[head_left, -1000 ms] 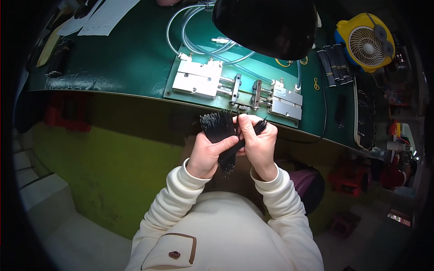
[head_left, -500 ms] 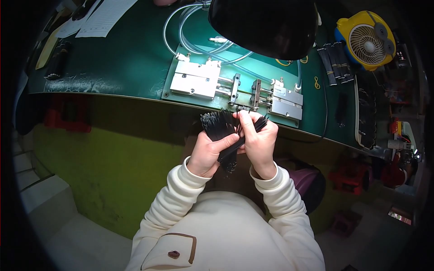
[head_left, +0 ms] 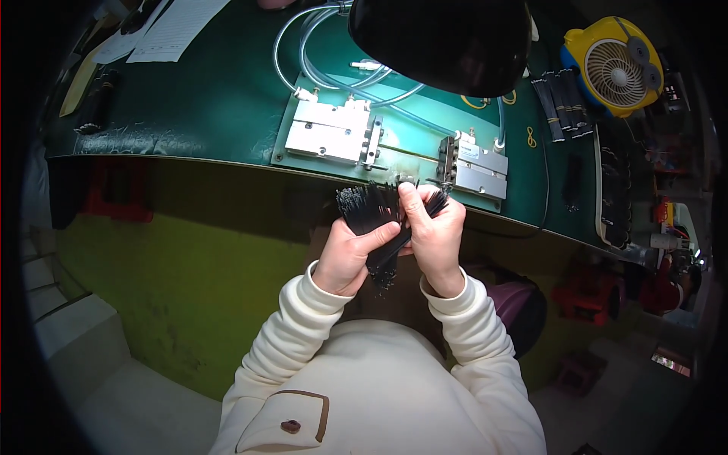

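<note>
My left hand (head_left: pixel 343 254) is closed round a fanned bundle of thin black wires (head_left: pixel 367 210), thumb pressed across it. Small pale tips show at the bundle's upper left, and its lower ends hang below the fingers. My right hand (head_left: pixel 437 236) grips a smaller group of black wires (head_left: pixel 437 202), which slants across the first bundle; its thumb and index finger pinch at the top. Just beyond my fingers stands a fixture with a left pneumatic cylinder (head_left: pixel 324 133) and a right pneumatic cylinder (head_left: pixel 482 171). Their left jaw (head_left: pixel 373 141) and right jaw (head_left: pixel 446 158) stand apart.
A black lamp shade (head_left: pixel 440 45) overhangs the fixture. Clear air tubes (head_left: pixel 303 45) loop behind it. On the green table (head_left: pixel 197 98) lie papers (head_left: pixel 178 30) at left and tied black wire bundles (head_left: pixel 561 106) at right, near a yellow fan (head_left: pixel 616 68).
The fixture's two jaws have drawn apart, each back toward its cylinder. My right fingertips have shifted slightly; both hands keep hold of the wires.
</note>
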The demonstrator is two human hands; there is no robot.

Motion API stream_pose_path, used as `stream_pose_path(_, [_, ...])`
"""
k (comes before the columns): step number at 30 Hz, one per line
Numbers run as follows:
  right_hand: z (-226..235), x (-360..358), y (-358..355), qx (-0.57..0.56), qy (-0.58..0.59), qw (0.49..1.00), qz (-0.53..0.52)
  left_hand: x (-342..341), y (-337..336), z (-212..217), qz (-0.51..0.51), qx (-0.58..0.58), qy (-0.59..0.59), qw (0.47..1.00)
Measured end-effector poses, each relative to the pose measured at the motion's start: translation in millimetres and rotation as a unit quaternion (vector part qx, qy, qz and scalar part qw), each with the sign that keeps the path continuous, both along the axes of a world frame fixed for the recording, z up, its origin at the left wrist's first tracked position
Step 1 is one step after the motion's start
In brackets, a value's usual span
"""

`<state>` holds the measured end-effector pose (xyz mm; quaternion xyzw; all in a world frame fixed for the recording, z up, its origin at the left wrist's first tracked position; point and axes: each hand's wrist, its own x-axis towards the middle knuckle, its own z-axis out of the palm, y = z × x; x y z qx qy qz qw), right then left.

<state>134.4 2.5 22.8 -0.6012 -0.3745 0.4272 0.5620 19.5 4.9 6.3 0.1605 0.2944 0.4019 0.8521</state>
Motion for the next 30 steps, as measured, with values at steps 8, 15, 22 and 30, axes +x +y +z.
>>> stream_pose_path(8, [8.1,-7.3,-3.8,-0.001,0.023,1.0,0.001,-6.6,-3.3,-6.0,-0.013,0.01,0.0,1.0])
stream_pose_path(15, [7.3,-3.8,-1.6,-0.023,0.025,0.999,-0.011,-2.7,-2.3,-3.1,-0.01,0.005,0.0,1.0])
stream_pose_path(22, [3.1,-1.7,1.8,-0.026,0.016,0.999,-0.013,-0.7,-0.6,-3.5,-0.007,0.021,0.004,1.0])
stream_pose_path(30, [1.7,-0.8,0.1,-0.025,0.043,0.999,-0.012,-0.4,-0.1,-3.3,-0.013,0.022,0.026,0.999])
